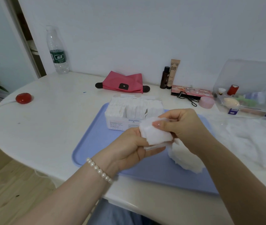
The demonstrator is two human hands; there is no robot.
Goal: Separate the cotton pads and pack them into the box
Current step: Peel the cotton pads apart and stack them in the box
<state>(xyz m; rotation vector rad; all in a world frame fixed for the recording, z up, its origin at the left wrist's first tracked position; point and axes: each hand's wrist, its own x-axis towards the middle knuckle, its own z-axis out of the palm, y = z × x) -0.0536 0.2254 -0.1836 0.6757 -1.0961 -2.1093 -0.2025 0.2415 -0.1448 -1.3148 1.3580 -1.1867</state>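
Centrally, a white table [51, 127] with a rounded left end stands against a plain pale wall [145, 30], and a light blue tray [96, 143] lies on it near the person's edge. Above the tray both hands meet: the left hand [129, 146] grips a small bunch of white cotton pads [156, 135] from below, fingers curled round it, while the right hand [182, 125] pinches the top pad with thumb and fingers. A pearl bracelet [99, 171] circles the left wrist. On the tray's right part, just beneath the right forearm, lies a loose stack of cotton pads [185, 158]. At the tray's far edge stands the clear box [133, 109], already crowded with upright pads (its front carries a printed label too small to read).

Farther back by the wall lie a pink pouch [122, 82], a dark small bottle [164, 77] and a BB cream tube [172, 73] standing side by side, then a flat pink palette [192, 92] with an eyelash curler [187, 98] resting against it and a pink round jar [206, 102] just beside. At the far right sits a clear organizer box [249, 88] holding small cosmetics, and crumpled clear plastic wrap [250, 137] lies near it. A water bottle [57, 51] stands at the far left corner; a red round object [23, 98] rests near the left end. Wooden floor [7, 184] shows below the table's left edge.
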